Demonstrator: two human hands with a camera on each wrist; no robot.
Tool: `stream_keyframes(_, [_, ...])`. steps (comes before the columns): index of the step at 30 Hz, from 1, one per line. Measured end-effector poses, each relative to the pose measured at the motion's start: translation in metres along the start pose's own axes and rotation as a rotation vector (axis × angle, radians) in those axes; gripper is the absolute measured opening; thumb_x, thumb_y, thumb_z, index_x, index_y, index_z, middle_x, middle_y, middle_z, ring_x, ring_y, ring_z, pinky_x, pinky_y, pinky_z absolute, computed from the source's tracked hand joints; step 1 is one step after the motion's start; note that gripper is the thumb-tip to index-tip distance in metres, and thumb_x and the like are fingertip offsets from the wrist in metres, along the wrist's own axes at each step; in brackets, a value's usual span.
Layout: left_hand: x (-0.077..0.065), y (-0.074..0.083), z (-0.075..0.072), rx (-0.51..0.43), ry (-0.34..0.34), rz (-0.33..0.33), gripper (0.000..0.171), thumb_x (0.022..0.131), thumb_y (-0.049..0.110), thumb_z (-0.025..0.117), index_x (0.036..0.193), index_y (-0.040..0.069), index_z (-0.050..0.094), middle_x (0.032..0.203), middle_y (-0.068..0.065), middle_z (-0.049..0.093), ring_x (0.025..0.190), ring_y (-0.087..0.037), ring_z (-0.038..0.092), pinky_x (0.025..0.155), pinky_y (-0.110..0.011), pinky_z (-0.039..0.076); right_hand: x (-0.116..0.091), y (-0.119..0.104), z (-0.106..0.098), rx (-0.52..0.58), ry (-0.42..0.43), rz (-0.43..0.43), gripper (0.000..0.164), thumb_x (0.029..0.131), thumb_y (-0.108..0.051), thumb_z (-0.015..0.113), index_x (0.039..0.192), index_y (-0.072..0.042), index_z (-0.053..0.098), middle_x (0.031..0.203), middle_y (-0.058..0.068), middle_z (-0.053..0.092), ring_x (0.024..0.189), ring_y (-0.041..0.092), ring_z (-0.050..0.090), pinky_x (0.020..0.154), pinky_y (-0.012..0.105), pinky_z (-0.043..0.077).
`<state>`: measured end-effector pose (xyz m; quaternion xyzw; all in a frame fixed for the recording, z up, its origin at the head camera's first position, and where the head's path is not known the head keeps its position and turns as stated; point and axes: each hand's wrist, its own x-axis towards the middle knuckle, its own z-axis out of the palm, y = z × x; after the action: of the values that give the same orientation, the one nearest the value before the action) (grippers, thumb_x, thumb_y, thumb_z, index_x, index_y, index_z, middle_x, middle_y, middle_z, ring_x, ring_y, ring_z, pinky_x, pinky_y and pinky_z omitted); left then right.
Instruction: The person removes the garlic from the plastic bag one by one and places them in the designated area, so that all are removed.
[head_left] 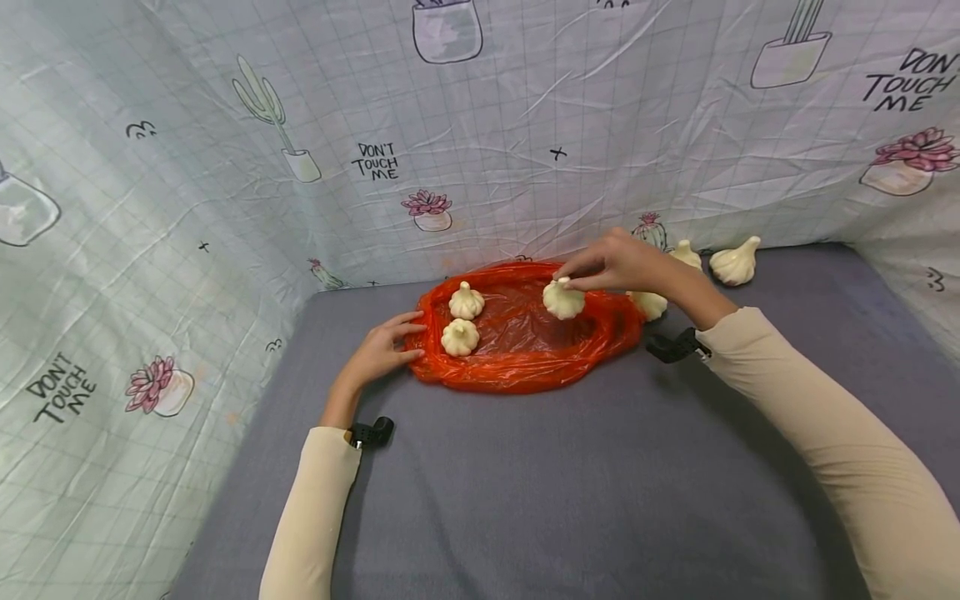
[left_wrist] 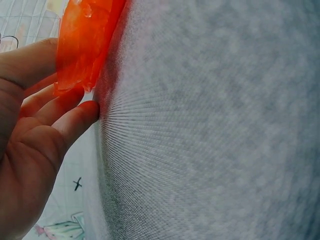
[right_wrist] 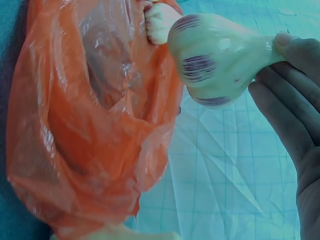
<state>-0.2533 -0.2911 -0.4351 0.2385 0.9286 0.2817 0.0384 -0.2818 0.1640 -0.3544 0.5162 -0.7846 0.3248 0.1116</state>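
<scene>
A red plastic bag (head_left: pixel 517 379) lies on the table with its mouth spread wide. Two garlic bulbs (head_left: pixel 467 301) sit inside at its left end. My left hand (head_left: pixel 378 348) rests against the bag's left edge with fingers spread, fairly straight; in the left wrist view, translucent red plastic (left_wrist: pixel 82 50) covers some fingertips. Over the right part of the opening, my right hand (head_left: pixel 618 262) pinches a garlic bulb (right_wrist: pixel 215 60) by its stem between thumb and fingers. That bulb hangs stem up and carries purple streaks.
Right of the bag are more garlic bulbs: one (head_left: pixel 651 306) by the bag's right end, one (head_left: pixel 686 253) partly behind my right forearm, and one (head_left: pixel 735 262) farther right. A patterned cloth (head_left: pixel 480 200) rises behind the grey table (head_left: pixel 525 483) and on both sides.
</scene>
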Motion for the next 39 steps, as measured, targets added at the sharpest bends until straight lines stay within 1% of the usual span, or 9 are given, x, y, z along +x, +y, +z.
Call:
stream_keyframes(6, [0.000, 0.000, -0.002, -0.001, -0.008, -0.008, 0.048, 0.090, 0.015, 0.079, 0.133, -0.001, 0.066, 0.154, -0.013, 0.047, 0.143, -0.036, 0.041, 0.110, -0.052, 0.041, -0.007, 0.001, -0.006, -0.023, 0.033, -0.043, 0.019, 0.081, 0.000, 0.083, 0.098, -0.009, 0.083, 0.072, -0.011, 0.071, 0.053, -0.003, 0.041, 0.050, 0.015, 0.035])
stream_keyframes(12, [0.001, 0.002, -0.003, 0.001, -0.013, -0.010, 0.048, 0.091, 0.016, 0.079, 0.134, -0.001, 0.065, 0.155, -0.013, 0.047, 0.143, -0.036, 0.041, 0.112, -0.053, 0.040, -0.012, -0.001, -0.012, -0.051, 0.047, -0.074, 0.023, 0.078, 0.001, 0.084, 0.098, -0.009, 0.083, 0.068, -0.015, 0.066, 0.052, -0.004, 0.038, 0.049, 0.014, 0.032])
stream_keyframes(15, [0.001, 0.003, -0.003, 0.005, -0.015, -0.010, 0.048, 0.091, 0.016, 0.078, 0.134, -0.001, 0.065, 0.155, -0.014, 0.047, 0.143, -0.036, 0.041, 0.112, -0.054, 0.039, -0.014, -0.004, -0.016, -0.046, 0.039, -0.063, 0.023, 0.079, 0.001, 0.084, 0.100, -0.009, 0.083, 0.071, -0.013, 0.069, 0.052, -0.003, 0.041, 0.049, 0.014, 0.034])
stream_keyframes(19, [0.001, 0.003, -0.003, 0.002, -0.016, -0.007, 0.048, 0.091, 0.016, 0.079, 0.134, -0.002, 0.065, 0.154, -0.015, 0.047, 0.143, -0.037, 0.041, 0.111, -0.054, 0.039, -0.018, -0.008, -0.021, -0.028, 0.031, -0.035, 0.024, 0.081, 0.002, 0.083, 0.103, -0.007, 0.082, 0.079, -0.008, 0.076, 0.053, -0.002, 0.049, 0.051, 0.013, 0.039])
stream_keyframes(21, [0.001, 0.003, -0.003, -0.002, -0.018, -0.006, 0.048, 0.091, 0.016, 0.079, 0.134, -0.002, 0.065, 0.154, -0.015, 0.047, 0.143, -0.037, 0.041, 0.111, -0.054, 0.040, -0.020, -0.009, -0.023, -0.038, 0.036, -0.031, 0.025, 0.080, 0.002, 0.083, 0.103, -0.008, 0.082, 0.080, -0.007, 0.076, 0.053, -0.002, 0.051, 0.051, 0.013, 0.040])
stream_keyframes(29, [0.002, 0.001, -0.004, -0.013, -0.026, -0.010, 0.048, 0.090, 0.015, 0.079, 0.134, -0.001, 0.065, 0.155, -0.013, 0.047, 0.144, -0.036, 0.041, 0.111, -0.052, 0.041, -0.026, -0.009, -0.029, -0.053, 0.077, -0.057, 0.029, 0.076, 0.006, 0.085, 0.101, -0.008, 0.082, 0.079, -0.009, 0.076, 0.054, -0.005, 0.051, 0.052, 0.012, 0.043])
stream_keyframes(33, [0.002, 0.001, -0.004, -0.003, -0.028, -0.004, 0.048, 0.090, 0.016, 0.079, 0.134, -0.001, 0.065, 0.154, -0.014, 0.047, 0.143, -0.036, 0.041, 0.111, -0.053, 0.040, -0.028, -0.011, -0.032, -0.068, 0.062, -0.036, 0.028, 0.076, 0.005, 0.084, 0.101, -0.008, 0.082, 0.079, -0.009, 0.076, 0.056, -0.005, 0.052, 0.053, 0.012, 0.044])
stream_keyframes(39, [0.003, 0.001, -0.004, -0.013, -0.031, -0.010, 0.048, 0.090, 0.014, 0.079, 0.134, -0.001, 0.065, 0.155, -0.014, 0.047, 0.143, -0.036, 0.041, 0.112, -0.053, 0.040, -0.034, -0.013, -0.038, -0.058, 0.022, 0.000, 0.027, 0.079, 0.003, 0.083, 0.103, -0.008, 0.082, 0.085, -0.005, 0.077, 0.067, -0.001, 0.065, 0.063, 0.011, 0.052])
